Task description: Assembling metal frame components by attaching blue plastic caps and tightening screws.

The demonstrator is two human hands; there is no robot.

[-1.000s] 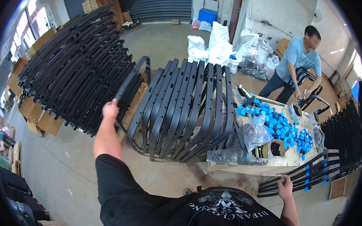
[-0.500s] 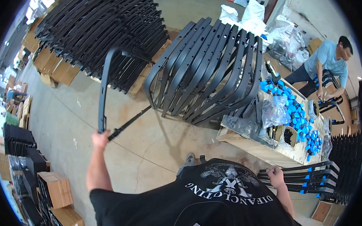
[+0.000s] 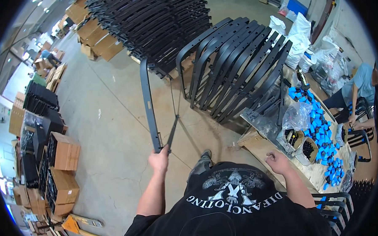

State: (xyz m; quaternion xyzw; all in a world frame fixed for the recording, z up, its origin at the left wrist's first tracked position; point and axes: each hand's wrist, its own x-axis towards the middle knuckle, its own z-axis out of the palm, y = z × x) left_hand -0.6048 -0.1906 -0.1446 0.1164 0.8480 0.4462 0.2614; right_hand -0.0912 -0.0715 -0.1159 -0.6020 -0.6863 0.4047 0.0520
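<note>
My left hand (image 3: 159, 160) is closed around the lower end of a bent black metal frame (image 3: 148, 103). The frame stands up from my fist, with one long bar to the left and a thinner bar slanting away on the right. My right hand (image 3: 279, 162) is at the front edge of the wooden worktable (image 3: 257, 142), fingers loosely curled and slightly apart; I see nothing in it. Several similar frames (image 3: 232, 53) lean together in a row beyond the table's left end. More frames with blue pieces (image 3: 334, 204) lie behind my right arm, at the lower right.
Blue plastic pieces (image 3: 320, 129), a clear plastic bag (image 3: 297, 115) and a tub of small black parts (image 3: 307, 150) cover the table. A tall stack of black parts (image 3: 151, 27) stands at the back. Cartons (image 3: 64, 153) and a pallet jack (image 3: 82, 228) are left. A co-worker (image 3: 358, 89) works right.
My right hand has let go of the frames with blue pieces and come forward to the table edge. My view has turned left; my left hand still holds the frame, now closer in front of me.
</note>
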